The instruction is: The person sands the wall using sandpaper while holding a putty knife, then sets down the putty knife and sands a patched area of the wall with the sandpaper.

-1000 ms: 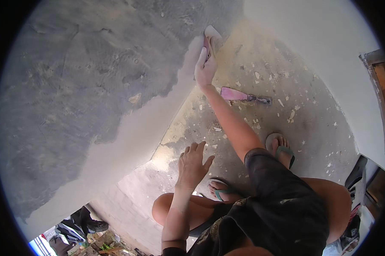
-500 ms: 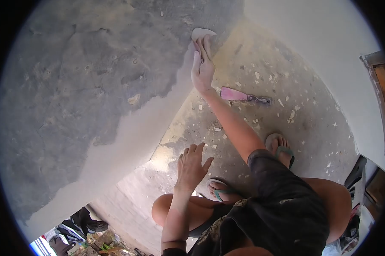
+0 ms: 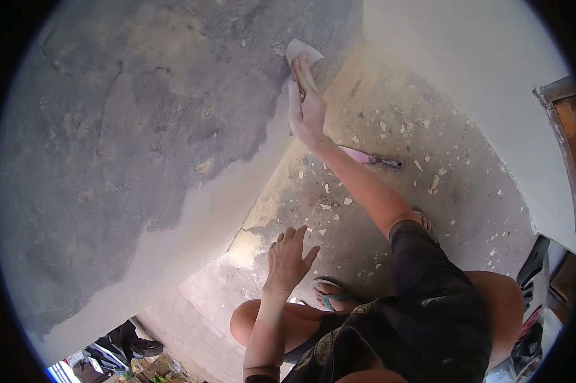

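My right hand [image 3: 309, 108], whitened with dust, is closed on a pale, flat piece of sandpaper [image 3: 304, 50]. Its fingers press the paper against the rough grey wall [image 3: 141, 127], close to the corner. Most of the paper's underside is hidden. My left hand [image 3: 288, 260] holds nothing; its fingers are apart, above my left knee and near the wall's lower edge. A putty knife [image 3: 389, 163] with a pink blade lies on the floor beyond my right forearm, which covers part of the blade.
Pale paint flakes dot the concrete floor [image 3: 454, 204]. A smooth light strip [image 3: 205, 198] runs along the wall's base. To the right stands a white wall [image 3: 454, 57] with a wooden frame [image 3: 566, 127]. My sandalled left foot [image 3: 333, 295] rests on the floor. Dark shoes [image 3: 135, 345] and debris lie lower left.
My right hand, still on the sandpaper, has shifted slightly, and the paper has turned clockwise. My forearm now covers more of the putty knife's blade. My left hand sits a little lower in view.
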Tool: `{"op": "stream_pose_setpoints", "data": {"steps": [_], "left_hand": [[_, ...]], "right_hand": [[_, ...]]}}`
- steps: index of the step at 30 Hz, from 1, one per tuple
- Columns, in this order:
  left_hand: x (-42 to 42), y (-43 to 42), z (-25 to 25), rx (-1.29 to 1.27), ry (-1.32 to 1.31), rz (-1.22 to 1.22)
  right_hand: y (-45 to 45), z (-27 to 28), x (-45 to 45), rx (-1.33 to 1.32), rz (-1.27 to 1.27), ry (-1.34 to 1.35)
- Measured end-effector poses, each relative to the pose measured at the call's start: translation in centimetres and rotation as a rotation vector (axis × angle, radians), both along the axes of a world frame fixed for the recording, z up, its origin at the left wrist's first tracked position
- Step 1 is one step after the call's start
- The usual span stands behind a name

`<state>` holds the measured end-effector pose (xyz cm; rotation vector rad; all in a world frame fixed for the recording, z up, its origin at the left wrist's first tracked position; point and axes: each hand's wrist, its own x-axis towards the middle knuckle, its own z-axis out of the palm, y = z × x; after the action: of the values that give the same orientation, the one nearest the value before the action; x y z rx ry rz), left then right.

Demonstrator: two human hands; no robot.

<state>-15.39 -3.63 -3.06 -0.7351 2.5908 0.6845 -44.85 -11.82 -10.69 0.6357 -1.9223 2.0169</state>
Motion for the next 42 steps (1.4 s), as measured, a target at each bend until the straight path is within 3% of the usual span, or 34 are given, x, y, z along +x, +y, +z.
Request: {"op": "stream_pose_setpoints", "data": {"steps": [2, 5, 7, 9, 10, 13, 16, 19, 23, 24, 27, 29, 31, 34, 37, 38, 41, 42], "left_hand": [[-1.1, -0.1, 0.3, -0.004, 0.056, 0.006], [-1.0, 0.5, 0.5, 0.023, 0.088, 0.033], [-1.0, 0.1, 0.2, 0.020, 0.075, 0.006], [-0.3, 0.2, -1.0, 0.015, 0.010, -0.024], [-0.6, 0.2, -0.7, 0.005, -0.029, -0.023], [-1.7, 0.3, 0.0, -0.023, 0.082, -0.006], [-2.0, 0.6, -0.4, 0.063, 0.115, -0.010], [-1.9, 0.8, -0.5, 0.007, -0.022, -0.046], [-2.5, 0.5, -0.1, 0.010, 0.072, -0.019], [-2.4, 0.5, -0.1, 0.013, 0.054, -0.021], [-1.9, 0.9, -0.1, -0.002, 0.025, -0.025], [-1.4, 1.0, 0.2, 0.001, 0.024, -0.019], [-1.8, 1.0, 0.2, 0.024, 0.057, -0.005], [-1.3, 1.1, 0.1, -0.010, 0.002, -0.033], [-1.4, 1.2, 0.5, 0.006, 0.056, -0.015], [-1.6, 1.1, 0.4, 0.001, 0.049, -0.018], [-1.3, 1.3, 0.5, -0.003, 0.017, -0.026], [-1.4, 1.2, 0.4, -0.013, 0.030, -0.024]], "right_hand": [[0.3, -0.8, 3.3, 0.150, 0.004, 0.312], [-0.9, -5.2, -5.2, -0.189, 0.043, -0.645], [-1.3, -4.9, -6.7, -0.067, 0.009, -0.426], [-0.5, 1.0, -2.3, -0.056, -0.070, 0.031], [-0.2, 0.8, -2.2, 0.055, -0.168, 0.294], [-0.5, -6.4, -8.7, -0.001, 0.052, -0.547], [0.2, -1.6, -4.4, -0.019, -0.057, 0.004], [0.6, -2.3, -5.0, -0.036, -0.051, -0.012], [1.1, -0.9, -4.3, 0.023, -0.019, -0.149], [0.8, -0.5, -3.4, -0.021, -0.031, 0.001], [-0.1, -4.8, -7.0, 0.014, -0.196, 0.058], [1.4, -2.8, -6.1, 0.108, -0.003, -0.321], [1.3, -1.4, -5.1, 0.002, 0.002, -0.176], [0.8, -5.3, -7.6, 0.087, -0.163, 0.044], [2.3, -2.1, -6.3, 0.122, 0.024, -0.172], [2.0, -1.2, -5.0, 0.097, 0.016, -0.035], [1.7, -2.8, -6.0, 0.190, -0.076, -0.013], [1.5, -3.2, -7.0, 0.022, 0.040, -0.290]]}}
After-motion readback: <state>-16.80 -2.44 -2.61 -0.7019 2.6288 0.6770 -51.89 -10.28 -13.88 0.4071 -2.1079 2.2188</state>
